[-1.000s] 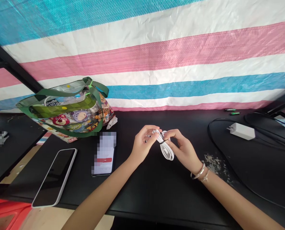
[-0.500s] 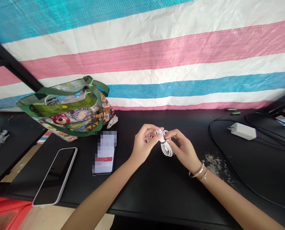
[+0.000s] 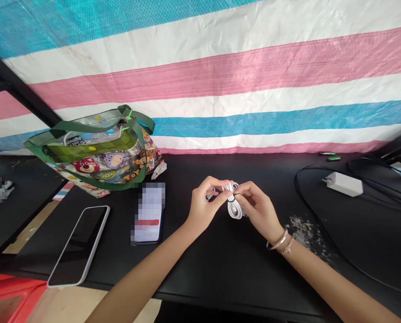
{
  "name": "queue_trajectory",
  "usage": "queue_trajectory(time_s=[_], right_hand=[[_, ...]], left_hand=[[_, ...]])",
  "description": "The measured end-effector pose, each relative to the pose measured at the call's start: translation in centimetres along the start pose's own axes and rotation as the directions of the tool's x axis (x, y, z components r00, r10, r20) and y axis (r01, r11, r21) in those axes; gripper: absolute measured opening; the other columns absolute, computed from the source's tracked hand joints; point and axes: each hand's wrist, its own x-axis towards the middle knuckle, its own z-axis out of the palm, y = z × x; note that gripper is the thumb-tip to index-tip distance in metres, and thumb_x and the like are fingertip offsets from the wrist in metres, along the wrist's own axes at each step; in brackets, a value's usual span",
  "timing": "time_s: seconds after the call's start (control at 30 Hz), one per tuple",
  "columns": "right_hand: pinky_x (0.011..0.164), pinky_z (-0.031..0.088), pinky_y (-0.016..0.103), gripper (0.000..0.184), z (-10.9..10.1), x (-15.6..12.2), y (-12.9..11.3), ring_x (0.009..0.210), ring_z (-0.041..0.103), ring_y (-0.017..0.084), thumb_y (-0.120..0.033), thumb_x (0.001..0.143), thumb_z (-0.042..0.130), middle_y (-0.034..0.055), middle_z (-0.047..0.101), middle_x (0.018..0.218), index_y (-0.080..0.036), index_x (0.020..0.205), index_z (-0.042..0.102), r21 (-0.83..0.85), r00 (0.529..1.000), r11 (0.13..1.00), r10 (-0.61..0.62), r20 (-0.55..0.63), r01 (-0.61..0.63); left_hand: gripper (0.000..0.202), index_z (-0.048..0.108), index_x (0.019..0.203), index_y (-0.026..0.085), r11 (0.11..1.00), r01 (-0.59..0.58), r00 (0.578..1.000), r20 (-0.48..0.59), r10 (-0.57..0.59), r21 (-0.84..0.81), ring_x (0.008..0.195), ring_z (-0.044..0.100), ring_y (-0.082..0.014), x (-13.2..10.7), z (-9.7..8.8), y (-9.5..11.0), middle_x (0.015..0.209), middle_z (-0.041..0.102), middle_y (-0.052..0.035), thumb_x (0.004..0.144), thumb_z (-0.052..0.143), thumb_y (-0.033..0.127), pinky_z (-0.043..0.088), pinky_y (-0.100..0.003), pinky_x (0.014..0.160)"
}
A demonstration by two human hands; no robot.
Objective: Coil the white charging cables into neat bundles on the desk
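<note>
Our forearms reached in from the bottom of the view and met over the black desk [image 3: 200, 273], both wrists bent inward. Our left hand [image 3: 205, 204] and right hand [image 3: 257, 211] were curled nearly closed, their fingertips pinching opposite sides of a coiled white cable [image 3: 234, 207] held between them. Its loops lay bunched and narrow, cinched near the top by a thin dark tie [image 3: 232, 198]. A small white connector [image 3: 211, 194] poked out beside our left fingers. Silver bracelets [image 3: 277, 241] circled our right wrist. A white wall charger [image 3: 344, 184] sat well off to the right, beside a looped black cord [image 3: 308, 197].
</note>
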Motion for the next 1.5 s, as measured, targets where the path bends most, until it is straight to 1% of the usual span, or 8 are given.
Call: queue_trajectory(time_s=[0.13, 0.23, 0.43, 0.7, 0.83, 1.0, 1.3, 1.5], right_hand=[[0.051, 0.045, 0.024, 0.018, 0.1, 0.0, 0.1, 0.054, 0.054, 0.012, -0.036, 0.081, 0.059, -0.002, 0.057, 0.062, -0.021, 0.072, 0.054, -0.003, 1.0, 1.0, 0.004, -0.012, -0.005], [0.051, 0.046, 0.024, 0.018, 0.0, 0.1, 0.3, 0.054, 0.056, 0.013, -0.037, 0.082, 0.058, -0.0015, 0.058, 0.063, -0.021, 0.073, 0.054, -0.007, 1.0, 1.0, 0.001, -0.015, -0.001], [0.053, 0.048, 0.024, 0.013, -0.2, 0.2, 0.3, 0.057, 0.059, 0.013, -0.032, 0.083, 0.056, -0.001, 0.06, 0.066, -0.022, 0.075, 0.053, -0.044, 0.999, 0.998, -0.038, -0.008, 0.037], [0.057, 0.051, 0.026, 0.011, -0.5, 0.1, -0.1, 0.06, 0.063, 0.016, -0.027, 0.086, 0.052, 0.0001, 0.063, 0.067, -0.023, 0.076, 0.052, -0.263, 0.98, 0.947, -0.197, -0.022, 0.184], [0.057, 0.051, 0.027, 0.008, -0.8, 0.1, -0.4, 0.061, 0.064, 0.017, -0.024, 0.088, 0.05, 0.0005, 0.067, 0.072, -0.025, 0.08, 0.052, -0.351, 0.962, 0.902, -0.273, -0.015, 0.251], [0.058, 0.051, 0.028, 0.012, -1.0, 0.0, -0.3, 0.063, 0.065, 0.018, -0.026, 0.091, 0.047, 0.0018, 0.068, 0.074, -0.025, 0.081, 0.054, -0.43, 0.95, 0.854, -0.31, 0.031, 0.292], [0.057, 0.048, 0.028, 0.018, -0.8, 0.0, -0.3, 0.06, 0.061, 0.017, -0.02, 0.092, 0.045, 0.0016, 0.066, 0.069, -0.025, 0.078, 0.055, -0.492, 0.893, 0.754, -0.432, 0.127, 0.435], [0.057, 0.048, 0.029, 0.022, -1.0, 0.2, -0.6, 0.061, 0.061, 0.017, -0.024, 0.094, 0.043, 0.002, 0.065, 0.069, -0.025, 0.077, 0.056, -0.474, 0.895, 0.763, -0.412, 0.17, 0.441]], left_hand=[[0.005, 0.066, 0.083, 0.02, 0.999, 0.015, 1.0, 0.015, -0.016, 0.036, 0.09, 0.069, -0.0189, -0.1, 0.0, 0.3, 0.093, 0.074, -0.0046, 0.08, 0.062, 0.021, 0.051, -0.026, 0.074], [0.012, 0.067, 0.09, 0.022, 0.995, 0.014, 0.999, 0.048, -0.019, 0.097, 0.092, 0.067, -0.0185, 0.0, 0.0, 0.4, 0.097, 0.073, -0.0038, 0.081, 0.06, 0.018, 0.051, -0.027, 0.075], [0.016, 0.068, 0.09, 0.022, 0.977, -0.094, 0.996, 0.024, 0.091, 0.192, 0.091, 0.063, -0.0179, 0.2, -0.3, 0.5, 0.096, 0.07, -0.0041, 0.08, 0.057, 0.015, 0.049, -0.025, 0.072], [0.012, 0.054, 0.081, 0.021, 0.978, -0.011, 0.999, -0.042, 0.021, 0.21, 0.08, 0.064, -0.0145, 0.4, -0.1, 0.1, 0.083, 0.066, 0.0003, 0.076, 0.058, 0.011, 0.047, -0.025, 0.071], [0.011, 0.055, 0.072, 0.021, 0.96, -0.054, 0.998, 0.041, 0.044, 0.276, 0.077, 0.062, -0.0148, 0.5, -0.3, 0.1, 0.077, 0.065, 0.0009, 0.077, 0.054, 0.011, 0.046, -0.025, 0.07], [0.009, 0.061, 0.079, 0.022, 0.957, -0.098, 0.995, 0.03, 0.093, 0.274, 0.08, 0.063, -0.0162, 0.7, -0.8, 0.7, 0.083, 0.069, -0.0013, 0.081, 0.053, 0.018, 0.047, -0.026, 0.071], [0.01, 0.062, 0.084, 0.022, 0.954, -0.048, 0.998, 0.057, 0.033, 0.295, 0.078, 0.065, -0.015, 0.8, -0.7, 0.3, 0.085, 0.07, 0.0, 0.079, 0.055, 0.015, 0.047, -0.025, 0.07], [0.012, 0.063, 0.087, 0.021, 0.961, -0.002, 0.994, 0.103, -0.028, 0.278, 0.077, 0.065, -0.014, 1.0, -0.9, 0.5, 0.088, 0.07, -0.0009, 0.08, 0.054, 0.016, 0.048, -0.022, 0.068]])
